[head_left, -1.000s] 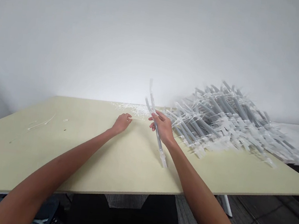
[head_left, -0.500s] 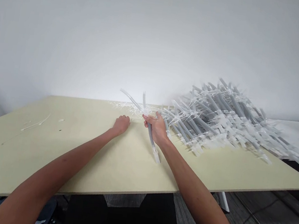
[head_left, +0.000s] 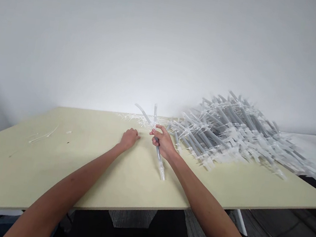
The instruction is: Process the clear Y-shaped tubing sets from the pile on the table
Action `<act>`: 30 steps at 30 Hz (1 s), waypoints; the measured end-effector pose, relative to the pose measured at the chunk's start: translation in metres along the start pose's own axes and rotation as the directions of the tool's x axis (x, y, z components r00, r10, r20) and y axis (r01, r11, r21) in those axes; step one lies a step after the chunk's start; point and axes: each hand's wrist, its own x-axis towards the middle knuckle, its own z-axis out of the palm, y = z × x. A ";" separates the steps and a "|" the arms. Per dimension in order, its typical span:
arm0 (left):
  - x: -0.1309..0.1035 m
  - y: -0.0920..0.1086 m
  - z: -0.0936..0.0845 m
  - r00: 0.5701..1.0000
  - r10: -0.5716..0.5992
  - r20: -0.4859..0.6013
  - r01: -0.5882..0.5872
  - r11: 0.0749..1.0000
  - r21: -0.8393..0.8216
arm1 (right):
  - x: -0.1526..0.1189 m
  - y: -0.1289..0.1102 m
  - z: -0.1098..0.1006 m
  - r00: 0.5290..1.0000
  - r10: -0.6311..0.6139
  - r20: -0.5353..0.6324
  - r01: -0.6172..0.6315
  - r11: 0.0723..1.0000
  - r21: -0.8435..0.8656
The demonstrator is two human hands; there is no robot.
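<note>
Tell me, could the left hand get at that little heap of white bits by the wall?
Probably yes: the left hand is just this side of the white bits, with seemingly only bare tabletop between.

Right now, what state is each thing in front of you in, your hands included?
Forked clear tube, held at a slant, two ends up
Right hand, closed on it
Left hand, fingers curled, contents unclear
Tube pile, heaped and jumbled
Small white strips, scattered
Thin white tie, lying loose
</note>
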 end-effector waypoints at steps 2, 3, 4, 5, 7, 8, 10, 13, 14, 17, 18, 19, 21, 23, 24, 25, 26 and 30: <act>0.001 0.003 0.001 1.000 0.014 -0.007 -0.015 1.000 -0.026 | 0.001 0.002 -0.001 0.999 -0.038 -0.020 0.037 0.999 -0.025; 0.000 0.004 0.001 1.000 0.020 -0.013 -0.021 0.999 -0.029 | 0.002 0.003 -0.002 0.998 -0.054 -0.033 0.053 0.998 -0.035; -0.002 0.005 0.000 1.000 0.021 -0.019 -0.022 0.999 -0.029 | 0.003 0.004 -0.003 0.997 -0.067 -0.050 0.064 0.997 -0.046; -0.005 0.005 0.000 1.000 0.018 -0.022 -0.018 1.000 -0.025 | 0.003 0.004 -0.003 0.995 -0.078 -0.069 0.074 0.996 -0.056; -0.013 0.005 -0.004 0.999 -0.001 -0.037 -0.001 0.999 -0.050 | 0.004 0.004 -0.004 0.990 -0.096 -0.101 0.090 0.994 -0.068; -0.018 0.005 -0.006 0.998 -0.021 -0.053 0.016 0.995 -0.097 | 0.004 0.003 -0.004 0.990 -0.099 -0.104 0.093 0.994 -0.065; -0.027 0.005 -0.012 0.992 -0.093 -0.089 0.066 0.960 -0.273 | 0.004 0.001 -0.004 0.992 -0.090 -0.086 0.086 0.995 -0.046; -0.038 0.009 -0.023 0.976 -0.210 -0.064 0.128 0.783 -0.609 | 0.001 -0.003 -0.002 0.996 -0.077 -0.039 0.076 0.997 -0.029; -0.040 0.012 -0.026 0.974 -0.222 -0.039 0.133 0.708 -0.693 | 0.000 -0.003 -0.001 0.996 -0.083 -0.029 0.082 0.996 -0.026; -0.043 0.022 -0.033 0.981 -0.196 0.005 0.106 0.508 -0.855 | -0.004 -0.004 0.003 0.995 -0.091 -0.027 0.092 0.996 0.005; -0.043 0.025 -0.034 0.984 -0.178 0.010 0.091 0.456 -0.885 | -0.005 -0.003 0.003 0.996 -0.083 -0.033 0.083 0.996 0.018; -0.043 0.027 -0.034 0.987 -0.160 0.012 0.078 0.413 -0.907 | -0.006 -0.003 0.004 0.997 -0.066 -0.037 0.067 0.997 0.030; -0.042 0.029 -0.034 0.992 -0.124 0.012 0.056 0.361 -0.931 | -0.005 -0.001 0.003 0.999 -0.019 -0.040 0.021 0.999 0.050; -0.041 0.028 -0.034 0.997 -0.081 0.016 0.044 0.345 -0.937 | -0.004 0.001 0.002 0.999 0.037 -0.031 -0.035 0.997 0.071; -0.041 0.027 -0.035 0.998 -0.059 0.022 0.041 0.343 -0.938 | -0.003 0.001 0.002 0.998 0.065 -0.023 -0.063 0.995 0.080; -0.041 0.026 -0.035 0.999 -0.037 0.030 0.041 0.342 -0.939 | -0.003 0.002 0.001 0.996 0.092 -0.014 -0.091 0.992 0.087; -0.041 0.025 -0.035 0.999 -0.020 0.037 0.042 0.339 -0.940 | -0.002 0.002 0.001 0.993 0.118 -0.001 -0.118 0.989 0.091; -0.041 0.024 -0.037 0.999 0.010 0.044 0.038 0.312 -0.949 | -0.002 0.002 0.002 0.979 0.188 0.078 -0.193 0.979 0.072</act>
